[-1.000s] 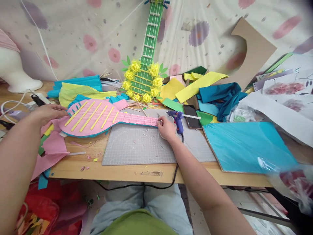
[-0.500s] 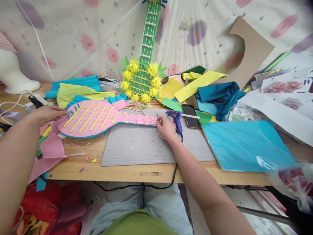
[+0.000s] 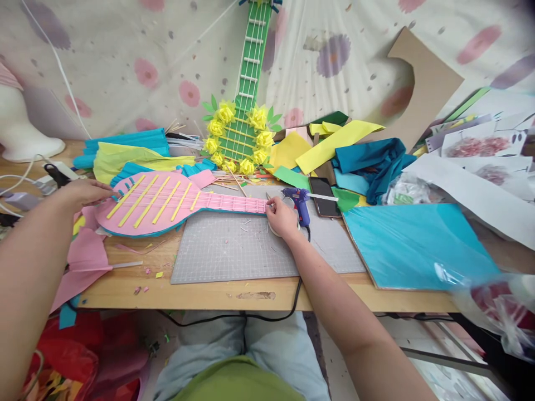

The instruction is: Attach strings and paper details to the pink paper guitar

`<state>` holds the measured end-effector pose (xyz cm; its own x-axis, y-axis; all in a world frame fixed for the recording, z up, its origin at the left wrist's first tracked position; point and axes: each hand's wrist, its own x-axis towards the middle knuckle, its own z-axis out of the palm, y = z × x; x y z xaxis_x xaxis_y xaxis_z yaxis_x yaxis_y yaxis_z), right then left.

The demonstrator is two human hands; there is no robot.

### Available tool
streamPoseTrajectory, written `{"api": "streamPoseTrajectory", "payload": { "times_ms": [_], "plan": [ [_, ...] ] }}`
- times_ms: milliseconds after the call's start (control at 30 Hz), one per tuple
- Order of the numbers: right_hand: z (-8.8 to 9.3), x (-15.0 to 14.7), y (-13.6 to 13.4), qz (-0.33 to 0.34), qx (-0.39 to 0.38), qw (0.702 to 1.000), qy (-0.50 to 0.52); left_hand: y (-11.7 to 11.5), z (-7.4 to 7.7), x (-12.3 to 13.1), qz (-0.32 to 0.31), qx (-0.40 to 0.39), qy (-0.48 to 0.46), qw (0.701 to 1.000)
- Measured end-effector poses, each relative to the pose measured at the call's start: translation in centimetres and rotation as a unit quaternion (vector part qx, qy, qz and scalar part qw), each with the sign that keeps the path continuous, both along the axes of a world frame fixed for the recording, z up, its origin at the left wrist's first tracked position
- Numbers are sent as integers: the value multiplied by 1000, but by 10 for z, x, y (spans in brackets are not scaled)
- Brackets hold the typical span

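A pink paper lute (image 3: 130, 200) with a blue rim lies across the table, its rounded body to the left and its neck pointing right. Slanted yellow strips cross the body, thin strings run along the neck, and small blue pieces sit at the far left end. My left hand (image 3: 86, 193) has its fingers together at that left end, on the edge. With thumb and fingers pinched, my right hand (image 3: 283, 217) holds the tip of the neck over a grey cutting mat (image 3: 234, 250). Behind my right hand lies a purple glue gun (image 3: 301, 209) with a white glue stick.
A green paper lute (image 3: 252, 67) with yellow flowers leans on the curtain. A phone (image 3: 325, 195), a yellow paper strip (image 3: 343, 146), dark blue crepe paper (image 3: 371, 161) and a blue board (image 3: 422, 245) lie to the right. A black cord (image 3: 267, 317) hangs along the table's front edge.
The view has shifted very slightly. Both hands stay at the two ends of the pink lute, with no other clear movement.
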<state>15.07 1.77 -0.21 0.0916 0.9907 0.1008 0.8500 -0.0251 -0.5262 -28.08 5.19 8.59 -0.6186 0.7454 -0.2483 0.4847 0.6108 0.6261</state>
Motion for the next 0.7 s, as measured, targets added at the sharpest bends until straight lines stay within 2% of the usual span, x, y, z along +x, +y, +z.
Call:
{"api": "streamPoseTrajectory", "payload": {
  "times_ms": [100,200,400,600,667,700],
  "plan": [
    [0,0,0,0,1,1000,1,-4,3,-9,13,15,-107,994],
    [0,0,0,1,1,1000,0,-9,3,-19,2,27,-159,987],
    [0,-1,0,3,-2,1000,3,-5,-9,-37,-24,0,-143,989],
    [0,0,0,4,2,1000,8,2,-16,-36,-13,10,-124,992],
    [0,0,0,4,6,1000,9,0,-17,-36,-36,-3,-113,993],
    [0,0,0,4,7,1000,8,-1,-16,-37,-59,26,-65,996]
  ]
}}
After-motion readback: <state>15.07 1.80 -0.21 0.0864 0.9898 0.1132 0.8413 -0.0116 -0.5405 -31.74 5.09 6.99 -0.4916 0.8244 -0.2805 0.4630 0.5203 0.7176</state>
